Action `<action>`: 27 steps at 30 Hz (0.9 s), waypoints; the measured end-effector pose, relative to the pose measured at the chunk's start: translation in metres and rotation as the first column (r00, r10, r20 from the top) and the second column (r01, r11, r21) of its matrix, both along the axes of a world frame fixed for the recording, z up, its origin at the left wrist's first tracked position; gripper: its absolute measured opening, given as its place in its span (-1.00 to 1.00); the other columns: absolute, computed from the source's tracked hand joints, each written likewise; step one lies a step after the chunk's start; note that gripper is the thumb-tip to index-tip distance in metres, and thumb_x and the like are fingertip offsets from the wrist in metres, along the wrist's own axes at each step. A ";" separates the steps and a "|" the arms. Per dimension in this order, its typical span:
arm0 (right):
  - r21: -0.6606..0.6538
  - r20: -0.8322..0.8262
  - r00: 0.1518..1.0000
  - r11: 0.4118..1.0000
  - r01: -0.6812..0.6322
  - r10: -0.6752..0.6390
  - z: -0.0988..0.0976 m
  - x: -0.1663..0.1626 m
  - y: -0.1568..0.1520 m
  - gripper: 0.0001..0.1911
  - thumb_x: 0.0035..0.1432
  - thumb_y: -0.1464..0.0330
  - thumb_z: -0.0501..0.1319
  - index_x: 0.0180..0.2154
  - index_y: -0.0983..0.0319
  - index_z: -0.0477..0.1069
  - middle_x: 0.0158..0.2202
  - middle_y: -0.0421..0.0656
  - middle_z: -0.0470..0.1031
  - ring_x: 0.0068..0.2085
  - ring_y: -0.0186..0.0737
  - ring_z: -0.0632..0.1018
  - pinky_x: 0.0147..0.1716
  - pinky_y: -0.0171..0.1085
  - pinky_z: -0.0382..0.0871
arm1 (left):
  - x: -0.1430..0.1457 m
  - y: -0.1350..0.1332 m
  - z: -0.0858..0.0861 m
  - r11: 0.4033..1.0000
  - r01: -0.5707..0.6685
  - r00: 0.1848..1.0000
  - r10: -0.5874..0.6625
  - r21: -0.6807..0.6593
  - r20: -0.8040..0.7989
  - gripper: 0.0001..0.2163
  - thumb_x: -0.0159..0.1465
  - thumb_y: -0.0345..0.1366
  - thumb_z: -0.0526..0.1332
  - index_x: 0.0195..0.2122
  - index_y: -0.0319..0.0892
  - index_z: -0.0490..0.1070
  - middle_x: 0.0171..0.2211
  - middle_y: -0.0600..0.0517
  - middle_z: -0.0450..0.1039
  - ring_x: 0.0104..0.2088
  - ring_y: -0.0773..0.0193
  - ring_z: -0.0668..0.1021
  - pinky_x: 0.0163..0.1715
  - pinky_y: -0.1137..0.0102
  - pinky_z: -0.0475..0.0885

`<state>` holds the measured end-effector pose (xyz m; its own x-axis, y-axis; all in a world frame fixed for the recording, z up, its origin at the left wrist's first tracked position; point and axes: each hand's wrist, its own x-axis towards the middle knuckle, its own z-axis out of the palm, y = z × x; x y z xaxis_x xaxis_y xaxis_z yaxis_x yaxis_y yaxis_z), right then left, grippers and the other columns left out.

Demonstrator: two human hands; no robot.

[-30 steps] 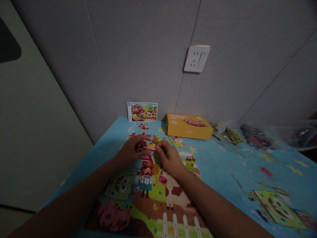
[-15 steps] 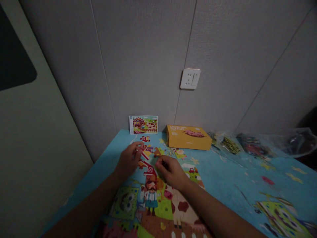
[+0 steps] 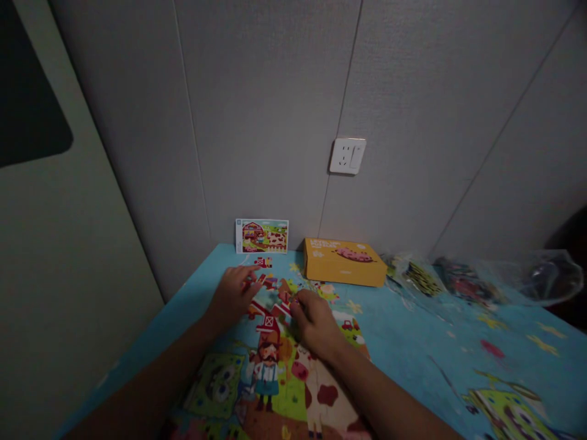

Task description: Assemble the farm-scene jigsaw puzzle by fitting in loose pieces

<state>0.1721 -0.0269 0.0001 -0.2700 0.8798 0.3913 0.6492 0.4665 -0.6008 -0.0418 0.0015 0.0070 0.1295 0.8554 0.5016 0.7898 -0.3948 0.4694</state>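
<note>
A partly joined farm jigsaw (image 3: 275, 373) lies on the blue cartoon-print tablecloth (image 3: 413, 342); it shows a farmer, a cow and a red barn roof (image 3: 268, 318). My left hand (image 3: 229, 297) lies flat to the left of the barn, with its fingers stretched onto loose red pieces (image 3: 257, 281). My right hand (image 3: 314, 318) is curled to the right of the barn, its fingertips pinched on a small puzzle piece (image 3: 285, 297) at the puzzle's top edge. Both forearms reach in from the bottom.
A small reference picture card (image 3: 262, 236) leans on the grey wall. A yellow box (image 3: 343, 261) sits beside it. Clear plastic bags of pieces (image 3: 422, 276) lie at the right, along the wall. A white socket (image 3: 347, 156) is on the wall above.
A second ago both hands held one piece together above the barn. They have parted: the left now rests on loose pieces and the right is down at the puzzle's edge. The view tilted upward.
</note>
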 end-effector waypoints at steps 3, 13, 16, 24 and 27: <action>0.030 0.156 0.986 0.998 0.052 -0.056 0.000 0.002 0.002 -0.80 0.15 0.41 0.07 -0.49 0.26 0.36 -0.42 -0.11 0.38 -0.30 -0.22 0.38 -0.26 -0.29 0.19 | -0.028 0.018 -0.007 0.956 -0.285 0.933 0.262 -0.065 -0.246 -0.61 0.24 -0.19 0.03 -0.02 -0.30 0.41 -0.07 -0.20 0.45 -0.04 0.02 0.43 0.07 0.17 0.20; 0.003 0.231 0.960 0.987 0.162 -0.159 -0.004 0.004 0.007 -0.84 0.11 0.36 0.15 -0.32 0.25 0.49 -0.27 -0.04 0.39 -0.16 -0.14 0.41 -0.13 -0.26 0.22 | -0.029 0.023 -0.008 0.895 -0.351 0.906 0.250 -0.276 -0.342 -0.57 0.09 0.09 0.15 -0.12 -0.04 0.47 -0.03 -0.10 0.36 0.03 -0.09 0.33 -0.05 0.08 0.26; 0.006 0.239 0.959 0.987 0.158 -0.155 -0.003 0.004 0.006 -0.84 0.11 0.37 0.14 -0.31 0.25 0.49 -0.27 -0.04 0.39 -0.15 -0.14 0.41 -0.12 -0.25 0.22 | -0.026 0.023 -0.004 0.880 -0.350 0.915 0.247 -0.320 -0.320 -0.62 0.08 0.05 0.18 -0.17 -0.04 0.49 -0.03 -0.09 0.36 0.04 -0.08 0.32 -0.03 0.07 0.24; -0.001 0.270 0.951 0.987 0.159 -0.153 0.001 0.003 0.002 -0.81 0.12 0.36 0.14 -0.25 0.26 0.49 -0.23 -0.01 0.40 -0.13 -0.13 0.42 -0.12 -0.25 0.22 | -0.025 0.020 -0.005 0.884 -0.371 0.897 0.261 -0.286 -0.357 -0.42 0.06 0.15 0.13 -0.02 -0.14 0.42 -0.01 -0.20 0.33 0.05 -0.14 0.32 -0.02 0.00 0.22; -0.002 0.278 0.948 0.987 0.160 -0.153 0.001 0.003 0.002 -0.80 0.12 0.36 0.14 -0.24 0.26 0.49 -0.23 -0.01 0.40 -0.14 -0.13 0.42 -0.12 -0.25 0.23 | -0.026 0.022 -0.005 0.874 -0.374 0.906 0.272 -0.311 -0.325 -0.48 0.03 0.13 0.17 -0.09 -0.07 0.46 -0.03 -0.17 0.34 0.04 -0.14 0.33 -0.03 0.00 0.23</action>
<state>0.1752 -0.0249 0.0010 -0.2230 0.9277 0.2994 0.8549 0.3337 -0.3972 -0.0675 0.0232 0.0019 -0.1028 0.9848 0.1397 0.9567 0.0594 0.2850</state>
